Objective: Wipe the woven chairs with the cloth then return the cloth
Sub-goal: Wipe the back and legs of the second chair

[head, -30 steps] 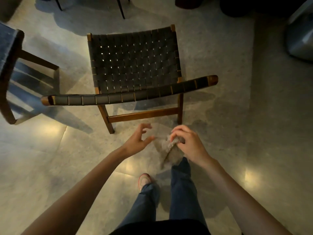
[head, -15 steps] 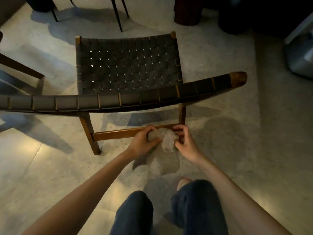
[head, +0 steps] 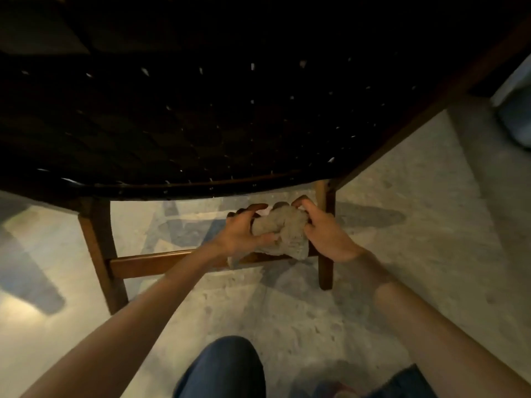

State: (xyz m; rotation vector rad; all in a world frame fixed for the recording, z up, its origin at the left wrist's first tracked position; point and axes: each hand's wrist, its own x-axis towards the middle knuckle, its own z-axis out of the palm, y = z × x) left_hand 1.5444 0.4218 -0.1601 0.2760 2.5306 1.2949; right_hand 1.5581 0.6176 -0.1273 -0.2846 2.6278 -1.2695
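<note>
The dark woven back of the chair (head: 230, 116) fills the upper half of the view, seen from behind and close up. Below its lower edge, the wooden rear crossbar (head: 149, 261) runs between two wooden legs. A bunched beige cloth (head: 283, 231) is held just above the crossbar. My left hand (head: 244, 234) grips its left side with curled fingers, and my right hand (head: 324, 231) grips its right side next to the right rear leg (head: 326, 271).
The left rear leg (head: 100, 254) stands on the pale stone floor (head: 402, 225). My knees in blue jeans (head: 221, 369) are at the bottom edge. A grey object (head: 517, 116) sits at the far right.
The view has dropped low and close behind the chair, so its back now looms overhead. Both hands stay on the cloth, now held above the crossbar.
</note>
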